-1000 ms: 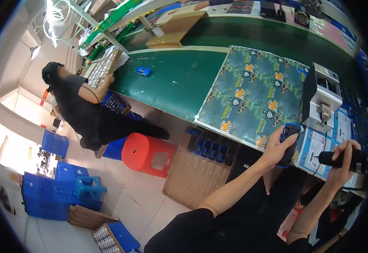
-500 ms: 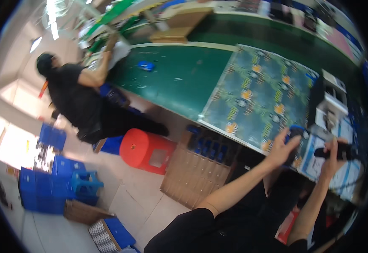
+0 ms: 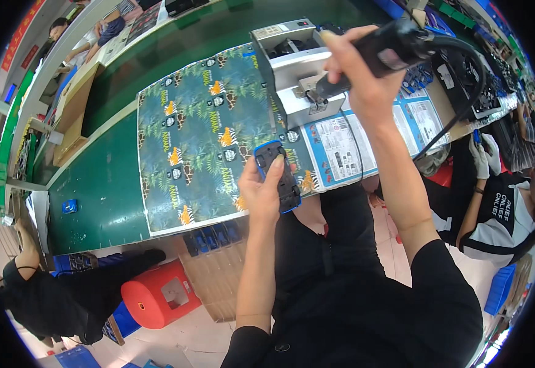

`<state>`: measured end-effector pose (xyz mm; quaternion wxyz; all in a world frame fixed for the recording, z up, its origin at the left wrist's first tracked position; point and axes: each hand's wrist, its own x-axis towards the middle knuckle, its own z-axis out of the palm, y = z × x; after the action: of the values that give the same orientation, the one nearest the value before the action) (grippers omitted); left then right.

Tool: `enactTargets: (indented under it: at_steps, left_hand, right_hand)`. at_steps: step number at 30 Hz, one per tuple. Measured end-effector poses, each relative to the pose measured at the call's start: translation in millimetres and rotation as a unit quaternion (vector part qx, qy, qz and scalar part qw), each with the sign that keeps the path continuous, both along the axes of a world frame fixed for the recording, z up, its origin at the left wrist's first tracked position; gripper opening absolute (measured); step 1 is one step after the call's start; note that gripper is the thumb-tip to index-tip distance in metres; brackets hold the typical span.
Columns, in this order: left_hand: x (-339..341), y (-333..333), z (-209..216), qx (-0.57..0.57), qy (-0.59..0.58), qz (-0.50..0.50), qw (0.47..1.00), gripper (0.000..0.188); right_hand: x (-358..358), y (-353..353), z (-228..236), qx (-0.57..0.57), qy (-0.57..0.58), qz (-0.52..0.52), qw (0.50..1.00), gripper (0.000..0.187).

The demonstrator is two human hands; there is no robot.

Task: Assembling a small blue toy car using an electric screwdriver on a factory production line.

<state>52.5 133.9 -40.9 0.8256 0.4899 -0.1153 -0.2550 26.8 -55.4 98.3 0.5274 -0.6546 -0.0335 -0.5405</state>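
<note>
My left hand (image 3: 258, 191) is closed on a flat black casing with a blue rim (image 3: 287, 184), thumb across its dark inner face, just above the front of the patterned mat (image 3: 197, 138). My right hand (image 3: 372, 89) wraps round a black electric screwdriver (image 3: 393, 49) with a thick cable. The tool's nose points down-left at the front ledge of a silver metal box (image 3: 301, 70) that looks like a screw feeder. Whether the bit touches the ledge, or carries a screw, I cannot make out.
A blue-and-white printed sheet (image 3: 335, 153) lies beside the mat. The cable (image 3: 477, 92) loops down at the right. A co-worker's gloved hands (image 3: 485, 156) are at the right; another person (image 3: 40, 291) stands left. A red stool (image 3: 157, 297) and a cardboard tray (image 3: 215, 285) stand below the bench.
The view has swung toward the right, bringing the bench in front of me. My right hand has raised the screwdriver to the metal box. My left hand still holds the casing.
</note>
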Motion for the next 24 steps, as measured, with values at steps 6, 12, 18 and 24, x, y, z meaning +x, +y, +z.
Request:
enactTargets:
  at_steps: [6,12,18,24]
  left_hand:
    - [2,1,2,0.018,-0.005,0.012,1.0,0.02]
    - [5,-1,1,0.009,0.006,0.008,1.0,0.019]
    - [7,-1,5,0.026,0.013,-0.005,1.0,0.022]
    - [4,0,5,0.013,0.031,0.009,0.999,0.022]
  right_hand:
    - [17,-3,-6,-0.011,0.061,-0.042,0.997,0.023]
    - [28,-7,-4,-0.017,0.108,-0.003,0.994,0.027]
    - [-22,15,1,0.115,0.04,0.189,0.974,0.014]
    - [-19,50,-5,0.114,0.025,0.201,0.973,0.012]
